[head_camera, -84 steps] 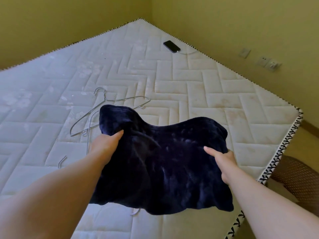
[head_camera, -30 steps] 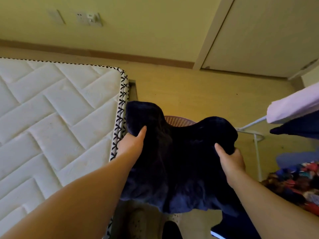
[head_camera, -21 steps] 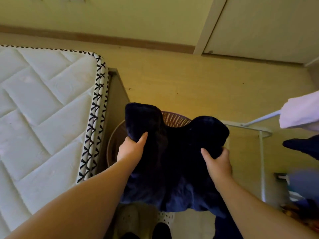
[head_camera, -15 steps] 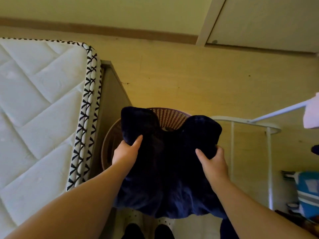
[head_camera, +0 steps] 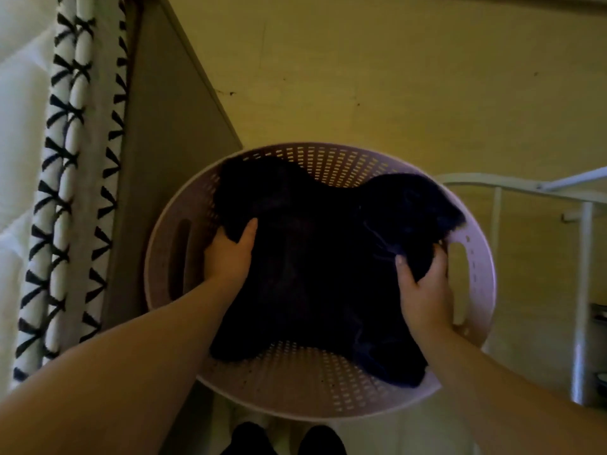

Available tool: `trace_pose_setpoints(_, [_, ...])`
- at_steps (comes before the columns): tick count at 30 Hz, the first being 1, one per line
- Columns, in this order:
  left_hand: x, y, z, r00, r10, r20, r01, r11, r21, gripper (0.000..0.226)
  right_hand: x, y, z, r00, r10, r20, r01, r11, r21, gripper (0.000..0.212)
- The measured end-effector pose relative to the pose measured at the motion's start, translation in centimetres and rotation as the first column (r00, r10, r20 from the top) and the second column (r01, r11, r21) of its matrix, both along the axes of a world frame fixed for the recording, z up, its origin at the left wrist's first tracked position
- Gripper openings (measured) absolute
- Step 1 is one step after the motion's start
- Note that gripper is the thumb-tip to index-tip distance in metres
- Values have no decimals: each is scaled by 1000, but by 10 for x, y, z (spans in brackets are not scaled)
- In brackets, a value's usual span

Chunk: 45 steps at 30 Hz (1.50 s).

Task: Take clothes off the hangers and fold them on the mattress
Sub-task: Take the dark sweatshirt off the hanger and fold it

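Looking down: folded dark navy garment (head_camera: 315,257) inside a round perforated laundry basket (head_camera: 328,385) on the floor beside the mattress (head_camera: 65,159). Left hand (head_camera: 230,254) grasping its left edge, right hand (head_camera: 423,290) gripping its right edge. White rack (head_camera: 581,257) at right.

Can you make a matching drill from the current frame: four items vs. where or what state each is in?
Items:
1. dark blue folded garment
2. laundry basket
3. mattress
4. white rack

States:
A. far right, beside the basket
B. along the left edge
C. on the floor, perforated, pale
D. gripped at both sides by left hand and right hand, inside the basket's rim

Pairs: 1-D, 2-C, 3-B, 4-A
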<state>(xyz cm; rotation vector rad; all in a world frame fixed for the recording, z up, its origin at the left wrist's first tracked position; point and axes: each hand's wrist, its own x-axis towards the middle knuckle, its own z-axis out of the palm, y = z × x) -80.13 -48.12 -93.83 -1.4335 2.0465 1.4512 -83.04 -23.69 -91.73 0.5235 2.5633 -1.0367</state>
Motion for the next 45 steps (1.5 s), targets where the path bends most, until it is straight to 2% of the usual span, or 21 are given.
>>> trace_pose_setpoints(2, [-2,-3,-19,994,-33,106,38,998,-47,64,2,1,-17,999,25,42,-27,998,54,58])
trace_pose_setpoints(5, [-5,-4,-31,983,-54,174,79,988,-135,71,4,-3,-27,993,84,80,-103,955,277,61])
trace_pose_setpoints(7, [-4,4,-25,959,-147,244,222,923,-315,73,6,-15,-23,988,142,59,-153,879,452,65])
trace_pose_setpoints(9, [2,19,-12,901,-331,279,433,704,-564,69,2,-31,-12,951,292,-103,-183,799,572,67])
trace_pose_setpoints(11, [0,40,-4,810,-575,114,457,498,-737,57,-3,-53,-1,842,472,-261,-242,763,600,62])
trace_pose_setpoints(12, [-4,50,-1,711,-697,93,501,410,-762,52,-4,-65,-1,790,549,-271,-311,742,594,57])
trace_pose_setpoints(13, [-8,59,-2,598,-784,166,600,300,-741,52,-3,-74,-5,755,615,-229,-395,704,590,54])
trace_pose_setpoints(15, [-13,64,-14,385,-842,379,839,148,-523,60,3,-85,-20,742,669,-42,-530,624,574,55])
trace_pose_setpoints(16, [-11,58,-30,324,-822,468,904,125,-408,64,5,-83,-34,760,646,68,-567,609,555,59])
trace_pose_setpoints(18, [-1,34,-61,290,-763,577,940,112,-324,67,4,-65,-67,784,578,228,-603,620,502,69])
trace_pose_setpoints(21, [14,1,-97,187,-750,635,965,18,-263,67,-2,-32,-105,784,562,264,-611,622,490,72])
trace_pose_setpoints(23, [15,-3,-120,167,-771,615,969,15,-245,66,-3,-27,-130,788,575,221,-610,679,409,69])
trace_pose_setpoints(28, [9,1,-160,200,-832,518,928,-9,-373,65,-1,-25,-176,821,569,41,-553,775,306,71])
trace_pose_setpoints(31, [10,0,-180,202,-841,502,920,-12,-392,63,1,-26,-193,826,563,41,-554,796,244,76])
trace_pose_setpoints(34, [6,4,-169,207,-857,472,934,31,-355,70,-4,-26,-189,804,587,96,-592,776,217,65])
trace_pose_setpoints(36, [8,6,-150,246,-831,499,932,61,-357,64,-5,-31,-171,787,604,128,-613,741,275,59])
trace_pose_setpoints(37, [15,11,-141,288,-832,475,910,84,-405,60,-2,-34,-165,781,619,83,-599,706,378,57])
trace_pose_setpoints(39, [33,23,-127,349,-875,336,853,148,-500,53,15,-43,-146,760,649,38,-578,649,495,61])
trace_pose_setpoints(40, [40,29,-118,296,-901,318,874,122,-470,54,28,-44,-137,727,683,62,-613,607,505,63])
trace_pose_setpoints(43, [61,19,-126,-6,-893,451,931,-169,-324,68,60,-23,-138,543,817,194,-765,386,515,66])
trace_pose_setpoints(45, [58,6,-134,-119,-823,555,954,-250,-166,77,58,-5,-153,504,826,252,-778,308,548,73])
